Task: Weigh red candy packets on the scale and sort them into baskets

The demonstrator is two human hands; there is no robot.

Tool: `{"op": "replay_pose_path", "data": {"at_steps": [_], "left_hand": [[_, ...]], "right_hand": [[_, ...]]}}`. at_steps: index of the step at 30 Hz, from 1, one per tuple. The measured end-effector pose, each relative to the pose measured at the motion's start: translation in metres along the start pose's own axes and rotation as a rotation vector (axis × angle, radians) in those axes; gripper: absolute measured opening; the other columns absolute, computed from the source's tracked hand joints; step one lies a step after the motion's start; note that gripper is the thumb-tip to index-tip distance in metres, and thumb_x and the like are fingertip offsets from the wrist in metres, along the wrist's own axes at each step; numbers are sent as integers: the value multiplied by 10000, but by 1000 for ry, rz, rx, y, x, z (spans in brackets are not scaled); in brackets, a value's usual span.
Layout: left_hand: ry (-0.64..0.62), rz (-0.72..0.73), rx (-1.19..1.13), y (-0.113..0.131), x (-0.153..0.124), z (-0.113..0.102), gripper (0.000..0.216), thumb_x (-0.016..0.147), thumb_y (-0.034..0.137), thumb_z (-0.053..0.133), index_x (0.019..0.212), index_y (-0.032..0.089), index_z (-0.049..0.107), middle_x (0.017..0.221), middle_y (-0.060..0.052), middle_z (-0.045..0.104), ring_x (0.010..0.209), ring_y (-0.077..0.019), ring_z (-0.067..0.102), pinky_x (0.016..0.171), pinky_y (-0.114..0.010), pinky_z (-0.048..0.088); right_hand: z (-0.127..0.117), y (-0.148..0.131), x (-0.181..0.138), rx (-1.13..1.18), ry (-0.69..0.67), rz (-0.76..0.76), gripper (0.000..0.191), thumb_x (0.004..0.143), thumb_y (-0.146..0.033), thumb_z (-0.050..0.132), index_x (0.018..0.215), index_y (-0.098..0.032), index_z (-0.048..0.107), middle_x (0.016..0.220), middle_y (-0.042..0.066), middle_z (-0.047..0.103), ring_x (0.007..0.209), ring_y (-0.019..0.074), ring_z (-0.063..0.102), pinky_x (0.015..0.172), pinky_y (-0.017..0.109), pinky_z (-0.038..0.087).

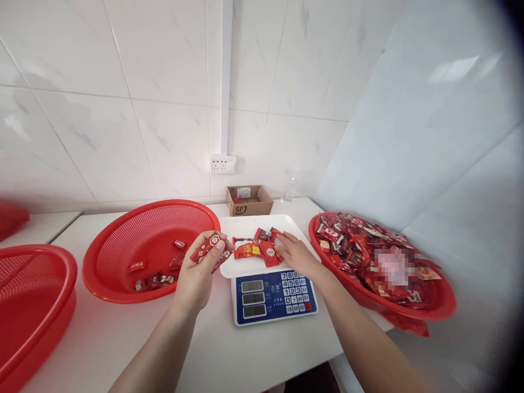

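My left hand (199, 273) is closed on a couple of small red snack packets (208, 248), held just left of the white scale tray (241, 225). My right hand (295, 253) lies on the tray with its fingers curled on the loose red packets (256, 248) lying there. The tray sits on a blue and white electronic scale (273, 297) with a keypad and three displays.
A red mesh basket (149, 248) at left holds several packets. A red basin (382, 267) at right is heaped with packets. Another red basket (33, 305) sits at the far left. A small cardboard box (249, 200), a wall socket (223, 164) and a clear bottle (289, 190) stand behind.
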State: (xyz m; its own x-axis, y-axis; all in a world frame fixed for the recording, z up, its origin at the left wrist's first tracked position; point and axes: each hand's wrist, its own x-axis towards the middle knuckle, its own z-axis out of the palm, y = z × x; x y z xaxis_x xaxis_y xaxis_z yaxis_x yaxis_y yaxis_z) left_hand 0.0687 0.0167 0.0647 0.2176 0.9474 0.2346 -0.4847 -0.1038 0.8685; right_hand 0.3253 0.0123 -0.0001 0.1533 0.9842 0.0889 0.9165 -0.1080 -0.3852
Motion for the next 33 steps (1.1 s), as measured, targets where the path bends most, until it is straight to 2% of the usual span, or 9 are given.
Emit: {"op": "replay_pose_path", "data": {"at_steps": [3,10,13,16,19,22,25,28,33], "left_hand": [[-6,19,6,1,1,-1,161,743,318,673,828,192,618,740,-10,643,791,-149,623,767,-264,473],[-128,-26,129,-7,-5,-2,253,788,325,626,1006,226,547,751,13,601,749,-123,590,721,-251,467],[-365,-186,261,-11,-18,7,573,754,290,662,1265,297,406,762,27,573,720,-124,581,707,-269,470],[-624,-359,320,-10,-29,14,736,792,275,608,1404,339,204,783,14,573,704,-129,572,676,-278,472],[-762,-444,310,-8,-31,14,851,800,215,572,1433,355,21,866,-12,593,727,-134,571,669,-283,473],[-913,-467,355,-11,-30,12,967,739,117,564,1426,357,-72,911,-15,596,707,-124,549,648,-272,462],[-992,-376,594,-22,-32,12,962,712,83,515,1433,329,-73,873,-6,586,704,-130,522,637,-264,432],[-972,-311,772,-36,-34,13,921,718,79,472,1444,274,-59,832,-7,578,720,-145,514,673,-280,427],[-887,-330,715,-49,-34,22,841,772,151,487,1453,213,-3,798,-2,588,752,-153,541,708,-282,443]], "right_hand": [[-3,-4,-3,127,-27,-61,509,879,-458,364,1273,-171,513,1407,105,394,1305,217,334,1078,378,254],[-16,-16,-43,513,174,-122,485,838,-476,486,1269,-253,493,1350,84,459,1253,226,404,1051,433,303],[-10,-39,-68,779,-24,-249,583,813,-500,532,1337,-280,401,1404,80,388,1252,228,396,1016,410,343],[1,-63,-88,1093,-249,-355,653,800,-582,495,1369,-303,338,1265,93,508,1029,207,559,853,377,455],[5,-77,-101,1257,-416,-382,722,759,-636,500,1368,-279,346,1131,83,562,900,179,579,784,345,462],[4,-80,-108,1285,-501,-410,855,657,-690,563,1360,-247,362,1133,95,561,908,186,570,811,350,449],[5,-76,-110,1275,-465,-350,908,669,-659,585,1410,-257,250,1318,120,451,1117,213,499,951,384,376],[5,-72,-110,1124,-408,-268,706,816,-549,500,1412,-253,263,1395,103,389,1268,197,370,1051,389,268],[-4,-72,-110,821,-186,-302,453,929,-410,335,1331,-220,423,1328,83,489,1219,180,438,1038,363,309]]}}
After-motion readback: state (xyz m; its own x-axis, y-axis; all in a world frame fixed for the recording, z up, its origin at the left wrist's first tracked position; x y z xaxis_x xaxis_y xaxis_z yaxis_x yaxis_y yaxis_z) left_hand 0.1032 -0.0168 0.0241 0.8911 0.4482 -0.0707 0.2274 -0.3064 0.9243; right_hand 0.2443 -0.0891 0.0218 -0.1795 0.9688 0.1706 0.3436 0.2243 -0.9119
